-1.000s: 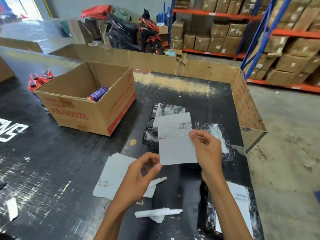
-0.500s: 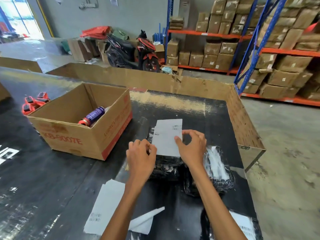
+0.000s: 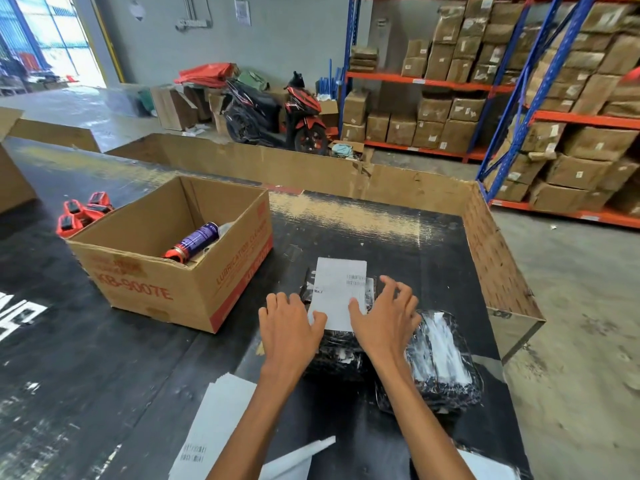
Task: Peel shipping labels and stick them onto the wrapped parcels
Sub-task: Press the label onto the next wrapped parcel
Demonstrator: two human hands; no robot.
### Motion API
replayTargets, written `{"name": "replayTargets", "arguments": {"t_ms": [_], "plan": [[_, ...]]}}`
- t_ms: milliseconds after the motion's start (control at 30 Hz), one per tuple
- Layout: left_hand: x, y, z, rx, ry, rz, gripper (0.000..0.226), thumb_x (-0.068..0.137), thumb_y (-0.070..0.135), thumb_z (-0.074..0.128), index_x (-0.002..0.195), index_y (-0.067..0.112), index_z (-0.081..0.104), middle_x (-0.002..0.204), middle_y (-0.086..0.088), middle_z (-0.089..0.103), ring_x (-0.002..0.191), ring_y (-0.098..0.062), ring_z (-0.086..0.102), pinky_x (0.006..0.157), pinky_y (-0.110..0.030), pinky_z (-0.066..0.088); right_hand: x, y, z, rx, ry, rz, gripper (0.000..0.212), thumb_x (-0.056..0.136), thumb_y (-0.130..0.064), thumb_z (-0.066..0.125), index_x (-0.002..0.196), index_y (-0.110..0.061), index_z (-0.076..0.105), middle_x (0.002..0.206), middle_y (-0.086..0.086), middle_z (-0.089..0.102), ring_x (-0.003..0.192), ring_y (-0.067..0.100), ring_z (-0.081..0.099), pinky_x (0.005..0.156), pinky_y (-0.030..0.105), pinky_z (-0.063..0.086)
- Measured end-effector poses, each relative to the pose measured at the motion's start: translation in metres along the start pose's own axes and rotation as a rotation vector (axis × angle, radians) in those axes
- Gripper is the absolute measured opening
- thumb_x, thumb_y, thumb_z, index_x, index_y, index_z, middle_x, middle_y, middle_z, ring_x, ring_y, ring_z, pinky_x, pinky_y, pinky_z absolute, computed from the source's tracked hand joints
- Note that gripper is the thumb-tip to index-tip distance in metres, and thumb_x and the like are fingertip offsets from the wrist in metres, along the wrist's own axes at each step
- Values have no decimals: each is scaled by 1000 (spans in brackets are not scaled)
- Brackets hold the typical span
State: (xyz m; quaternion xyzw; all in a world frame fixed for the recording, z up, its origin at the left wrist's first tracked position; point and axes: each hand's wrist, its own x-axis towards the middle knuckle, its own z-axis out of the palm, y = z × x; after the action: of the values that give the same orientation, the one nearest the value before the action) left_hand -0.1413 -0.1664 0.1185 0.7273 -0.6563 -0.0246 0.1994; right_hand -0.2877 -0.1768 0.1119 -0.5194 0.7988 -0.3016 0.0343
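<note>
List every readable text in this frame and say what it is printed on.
"KB-900TE": front of the cardboard box.
"LUBRICATION CLEANER", partly legible: that box's right side.
Shipping label under both hands: barcode and print too small to read.
Label sheets: barcode only, unreadable.

You have two hands in view, left hand and right hand, both flat with fingers spread. Black wrapped parcels on the table: two counted, one under the hands and one just beside it to the right; a possible third at the bottom edge is too cut off to tell. Labels: one white label on the parcel under your hands. One stack of label sheets near you; sheet count not readable. One peeled backing strip. One open cardboard box, holding one spray can. One parked scooter behind.
</note>
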Motion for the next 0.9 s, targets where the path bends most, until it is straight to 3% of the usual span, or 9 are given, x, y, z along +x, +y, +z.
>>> {"name": "replayTargets", "arguments": {"t_ms": [133, 200, 300, 400, 467, 600, 700, 800, 900], "plan": [[12, -3, -2, -118, 101, 83, 25, 95, 33, 49, 113, 16, 52, 106, -4, 63, 101, -26, 52, 82, -39, 40, 10, -3, -6, -8, 16, -162, 54, 93, -24, 60, 144, -21, 45, 154, 7, 40, 141, 27, 37, 108, 48, 35], [26, -2, 3, -170, 82, 191, 37, 102, 32, 43, 136, 18, 49, 128, -6, 62, 119, -27, 52, 92, -41, 41, 17, -7, -8, -30, -24, -280, 52, 98, -16, 53, 149, -22, 42, 162, 5, 31, 149, 25, 28, 114, 48, 30], [52, 2, 19, -160, -166, 303, 51, 109, 39, 28, 158, 27, 26, 168, -10, 22, 155, -29, 21, 118, -47, 29, 28, -11, -3, -79, -253, -379, 50, 108, -26, 33, 158, -24, 28, 170, 3, 13, 158, 22, 8, 122, 46, 18], [66, 0, 34, -208, -433, 269, 55, 109, 43, 23, 161, 35, 10, 171, -4, -9, 159, -27, -4, 125, -51, 16, 31, -5, 8, -91, -484, -373, 54, 110, -37, 20, 161, -25, 16, 172, 2, -1, 158, 21, -8, 126, 46, 13], [67, -2, 38, -256, -426, 268, 55, 109, 44, 24, 161, 37, 11, 171, -2, -11, 159, -25, -4, 125, -53, 19, 31, 1, 11, -39, -515, -362, 55, 109, -40, 20, 162, -26, 13, 171, 0, -7, 157, 19, -15, 127, 46, 12], [58, -3, 42, -586, -377, 156, 65, 106, 43, 41, 162, 31, 9, 171, 0, -6, 159, -21, 6, 124, -49, 23, 22, 10, 10, 157, -410, -260, 55, 109, -39, 31, 161, -30, 15, 170, -4, -14, 156, 13, -15, 120, 44, 27], [52, -3, 41, -830, -399, 9, 77, 104, 40, 49, 162, 26, 0, 170, 1, 11, 157, -22, 16, 123, -43, 22, 16, 11, 11, 389, -357, -55, 60, 108, -37, 37, 162, -29, 11, 170, -1, -14, 157, 18, -10, 123, 44, 16], [47, -2, 37, -891, -364, -68, 69, 105, 34, 49, 162, 20, 13, 164, 0, 33, 148, -18, 37, 117, -29, 32, 16, 8, 9, 476, -378, 14, 58, 108, -31, 39, 161, -23, 17, 171, 2, 7, 158, 21, 8, 124, 42, 13], [44, 0, 30, -950, -336, -79, 64, 105, 23, 51, 161, 21, 19, 110, 21, 56, 87, 5, 53, 72, -7, 45, 12, -1, 0, 508, -339, 16, 55, 109, -25, 40, 160, -21, 22, 170, 0, 14, 157, 22, 15, 124, 39, 13]]}}
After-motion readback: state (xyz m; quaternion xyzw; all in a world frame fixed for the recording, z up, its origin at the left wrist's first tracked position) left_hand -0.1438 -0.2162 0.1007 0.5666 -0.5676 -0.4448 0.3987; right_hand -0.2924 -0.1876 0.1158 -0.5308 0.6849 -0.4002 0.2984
